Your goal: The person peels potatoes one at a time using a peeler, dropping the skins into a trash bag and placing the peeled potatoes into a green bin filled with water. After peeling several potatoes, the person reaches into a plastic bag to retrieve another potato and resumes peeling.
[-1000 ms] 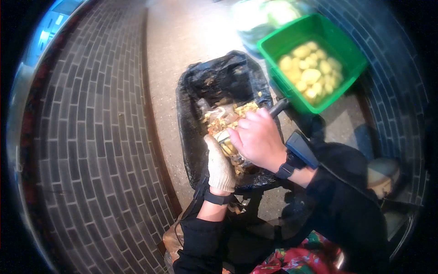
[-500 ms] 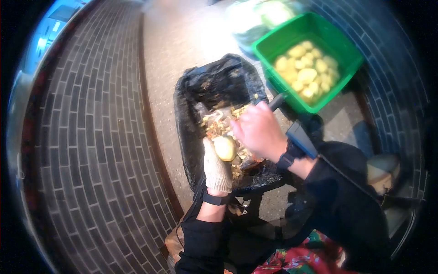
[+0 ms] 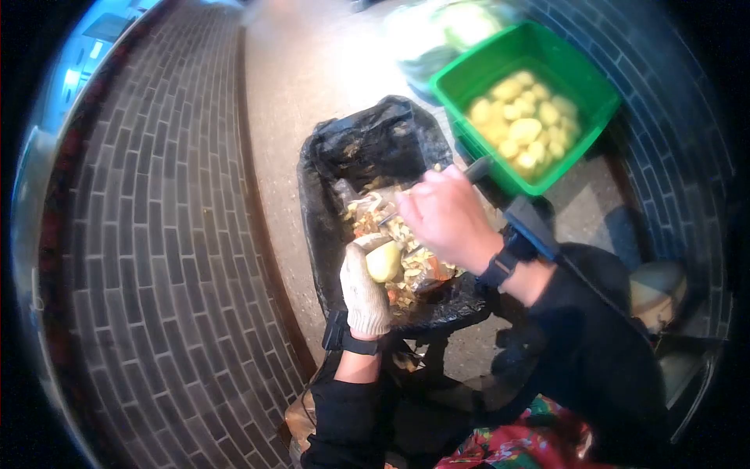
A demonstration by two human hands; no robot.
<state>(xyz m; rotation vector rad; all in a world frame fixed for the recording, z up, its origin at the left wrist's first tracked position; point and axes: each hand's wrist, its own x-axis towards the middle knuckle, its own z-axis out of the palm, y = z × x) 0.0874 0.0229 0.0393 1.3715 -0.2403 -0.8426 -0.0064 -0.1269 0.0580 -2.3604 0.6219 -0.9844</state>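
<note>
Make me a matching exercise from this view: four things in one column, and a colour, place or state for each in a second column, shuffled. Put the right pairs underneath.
Things
1. Potato
2. Tub
3. Bag
4. Right hand

Colour, place or state
A. Black, with scraps inside
B. Bare, closed on a dark handle
C. In the gloved left hand
D. Green

Right pairs
1-C
2-D
3-A
4-B
</note>
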